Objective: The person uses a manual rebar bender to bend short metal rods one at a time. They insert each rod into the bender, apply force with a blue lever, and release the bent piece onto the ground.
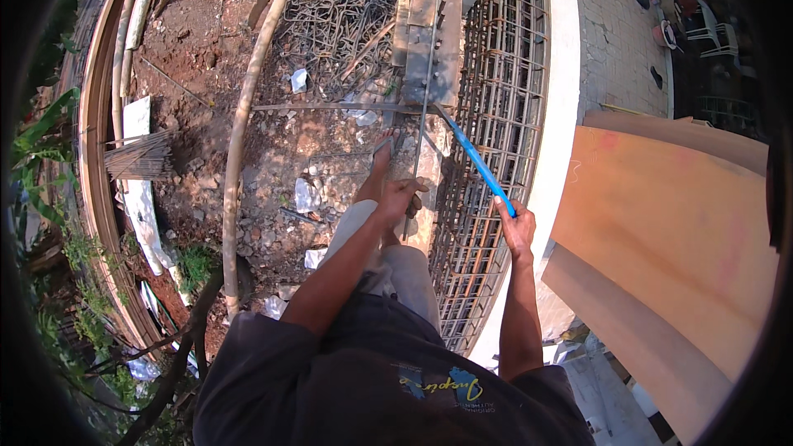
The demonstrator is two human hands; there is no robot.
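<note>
Pointing to twelve o'clock, the rod [420, 147] is grasped by the left hand [401, 200], the blue bar [479, 158] at two by the right hand [517, 233]; bent pieces [340, 8] near eleven seem finished, this one's bend unmade.

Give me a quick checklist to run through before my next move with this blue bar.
1. Left hand closed around the thin rod: ok.
2. Right hand gripping the near end of the blue bar: ok.
3. Rod running along the wooden block: ok.
4. Bar's far end seated on the rod: cannot tell, too small to make out.
5. Gloves on: not ok, both hands are bare.
6. Ground free of loose rubble: not ok.
</note>
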